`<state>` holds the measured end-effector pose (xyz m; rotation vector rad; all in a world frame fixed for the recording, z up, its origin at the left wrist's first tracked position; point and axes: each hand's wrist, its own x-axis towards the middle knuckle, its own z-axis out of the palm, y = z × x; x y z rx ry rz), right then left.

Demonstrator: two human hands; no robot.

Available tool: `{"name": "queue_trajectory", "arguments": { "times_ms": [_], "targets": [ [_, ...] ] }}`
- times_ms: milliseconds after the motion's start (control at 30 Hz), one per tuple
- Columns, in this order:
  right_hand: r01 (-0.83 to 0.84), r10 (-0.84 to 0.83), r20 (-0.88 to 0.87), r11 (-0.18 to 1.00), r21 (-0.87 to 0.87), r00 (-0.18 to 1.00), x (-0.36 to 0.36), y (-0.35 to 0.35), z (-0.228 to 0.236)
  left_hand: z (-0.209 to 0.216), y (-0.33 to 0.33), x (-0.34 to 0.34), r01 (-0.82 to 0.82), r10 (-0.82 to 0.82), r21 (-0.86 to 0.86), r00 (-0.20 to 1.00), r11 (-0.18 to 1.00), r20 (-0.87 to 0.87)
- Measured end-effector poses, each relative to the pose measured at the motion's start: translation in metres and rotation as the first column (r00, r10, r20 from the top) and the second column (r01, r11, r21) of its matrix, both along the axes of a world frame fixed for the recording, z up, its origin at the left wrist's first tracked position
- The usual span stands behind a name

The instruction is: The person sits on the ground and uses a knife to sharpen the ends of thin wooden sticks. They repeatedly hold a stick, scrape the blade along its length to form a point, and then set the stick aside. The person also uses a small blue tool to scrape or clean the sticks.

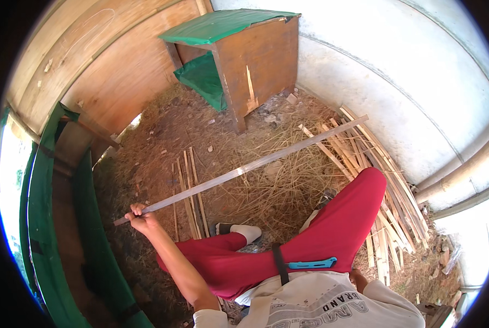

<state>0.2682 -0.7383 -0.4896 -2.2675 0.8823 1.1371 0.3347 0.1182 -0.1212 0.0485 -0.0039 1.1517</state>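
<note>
My left hand (141, 220), at the left, is closed around one end of a long, straight wooden strip (241, 170). The strip slants up and away to the right, its far end over a pile of pale split wood strips (359, 147). My right hand is hidden; a bit of the right arm (358, 280) shows between the trousers and the shirt sleeve. My legs in red trousers (332, 218) are bent below the strip. Between my left hand and my feet lie several more thin strips (191, 197) on the ground.
Dry straw (266, 186) covers the dirt floor. A brown wooden cabinet (261, 65) with a green covered top stands at the back. Green-covered shelving (91, 218) runs along the left. A plywood wall (124, 76) and a pale sheet wall (375, 76) close in the space.
</note>
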Motion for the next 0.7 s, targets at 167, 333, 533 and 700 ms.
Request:
{"name": "queue_trajectory", "arguments": {
  "times_ms": [167,333,533,700],
  "targets": [
    [0.194,-0.016,0.52,0.937,-0.29,0.854,0.046,0.017,0.063,-0.002,-0.005,0.0,0.049,-0.049,0.02,0.999,0.999,0.003],
    [0.167,-0.146,0.985,0.977,0.131,0.086,0.151,0.096,0.259,0.003,-0.024,0.018,0.047,-0.047,-0.031,0.999,0.998,0.002],
    [-0.92,0.351,0.934,0.344,-0.19,-0.062,0.137,0.201,0.409,-0.005,-0.022,0.033,0.075,-0.075,-0.007,0.997,0.997,0.014],
    [-0.949,0.615,0.783,0.187,-0.255,-0.09,0.119,0.232,0.384,-0.004,-0.027,0.037,0.013,-0.017,-0.048,0.997,0.999,-0.081]
  ]
}}
